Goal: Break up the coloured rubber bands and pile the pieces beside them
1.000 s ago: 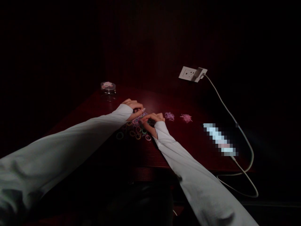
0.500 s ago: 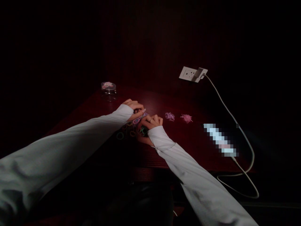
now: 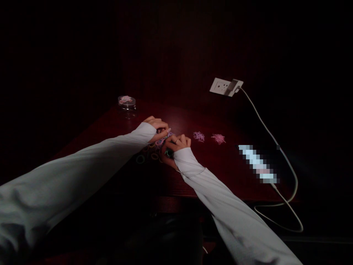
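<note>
Right hand has shifted left, over rubber bands by the left hand.

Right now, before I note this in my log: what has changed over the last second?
The right hand has slid left toward the left hand, now covering more of the small rubber rings; whether it gripped anything is hidden. The left hand, clear jar and pink band piles stayed put.

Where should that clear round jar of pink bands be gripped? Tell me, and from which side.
Grip the clear round jar around its round wall, just below the rim, with the fingers wrapped about it. Come from the near side, where the left hand is closest. It stands upright near the far edge of the dark red wooden table, so reaching over it from behind looks awkward.
</note>
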The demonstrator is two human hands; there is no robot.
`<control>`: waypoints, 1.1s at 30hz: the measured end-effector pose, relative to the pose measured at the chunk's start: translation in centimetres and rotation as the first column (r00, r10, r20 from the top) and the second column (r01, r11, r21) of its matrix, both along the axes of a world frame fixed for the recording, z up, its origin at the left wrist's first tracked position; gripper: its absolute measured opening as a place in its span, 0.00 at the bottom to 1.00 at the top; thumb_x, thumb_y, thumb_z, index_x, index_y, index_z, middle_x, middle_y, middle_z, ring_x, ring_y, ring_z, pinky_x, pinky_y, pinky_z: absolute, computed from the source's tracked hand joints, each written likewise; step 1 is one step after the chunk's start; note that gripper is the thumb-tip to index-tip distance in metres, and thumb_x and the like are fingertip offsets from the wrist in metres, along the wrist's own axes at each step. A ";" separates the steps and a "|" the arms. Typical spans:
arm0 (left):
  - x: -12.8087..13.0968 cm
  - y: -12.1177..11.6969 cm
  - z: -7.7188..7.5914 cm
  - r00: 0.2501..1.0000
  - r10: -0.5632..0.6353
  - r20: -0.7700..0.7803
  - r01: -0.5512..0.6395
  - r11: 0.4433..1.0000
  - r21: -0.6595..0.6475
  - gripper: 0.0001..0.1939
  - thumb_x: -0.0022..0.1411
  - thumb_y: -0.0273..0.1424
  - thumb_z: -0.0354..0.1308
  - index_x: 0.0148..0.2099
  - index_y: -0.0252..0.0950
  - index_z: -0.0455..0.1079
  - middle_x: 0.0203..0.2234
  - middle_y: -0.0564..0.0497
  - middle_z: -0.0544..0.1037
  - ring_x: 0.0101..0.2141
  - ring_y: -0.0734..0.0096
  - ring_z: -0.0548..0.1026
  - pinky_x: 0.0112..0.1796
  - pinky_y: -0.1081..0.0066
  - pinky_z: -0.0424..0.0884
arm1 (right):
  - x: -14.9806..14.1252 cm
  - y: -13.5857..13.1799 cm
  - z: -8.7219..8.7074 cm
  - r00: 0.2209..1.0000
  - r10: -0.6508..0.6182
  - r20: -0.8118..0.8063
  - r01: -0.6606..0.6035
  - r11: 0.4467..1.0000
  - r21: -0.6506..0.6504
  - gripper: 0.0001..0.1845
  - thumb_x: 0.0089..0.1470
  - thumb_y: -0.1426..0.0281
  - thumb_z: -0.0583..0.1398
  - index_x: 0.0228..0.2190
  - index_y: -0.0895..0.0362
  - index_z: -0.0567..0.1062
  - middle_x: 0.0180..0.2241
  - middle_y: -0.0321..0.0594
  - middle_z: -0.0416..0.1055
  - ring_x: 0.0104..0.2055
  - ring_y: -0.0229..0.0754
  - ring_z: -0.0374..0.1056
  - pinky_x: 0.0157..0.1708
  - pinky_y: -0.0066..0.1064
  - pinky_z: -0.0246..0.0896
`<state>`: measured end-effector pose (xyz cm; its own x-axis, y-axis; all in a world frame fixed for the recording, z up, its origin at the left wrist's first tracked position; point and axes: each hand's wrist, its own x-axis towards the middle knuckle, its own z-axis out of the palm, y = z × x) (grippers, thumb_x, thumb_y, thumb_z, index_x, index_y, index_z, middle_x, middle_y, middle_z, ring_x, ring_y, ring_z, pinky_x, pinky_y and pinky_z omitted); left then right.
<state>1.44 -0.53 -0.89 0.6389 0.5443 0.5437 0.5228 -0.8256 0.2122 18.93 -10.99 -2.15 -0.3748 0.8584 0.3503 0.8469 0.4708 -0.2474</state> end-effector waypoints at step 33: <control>0.1 -1.3 0.6 0.990 -0.131 -0.052 0.135 0.986 0.094 0.21 0.76 0.37 0.42 0.30 0.38 0.66 0.25 0.52 0.72 0.32 0.68 0.71 0.38 0.66 0.61 | 1.2 0.0 0.9 0.821 -0.272 -0.502 0.246 0.962 -0.120 0.23 0.67 0.49 0.54 0.35 0.49 0.82 0.40 0.37 0.77 0.49 0.48 0.64 0.54 0.43 0.49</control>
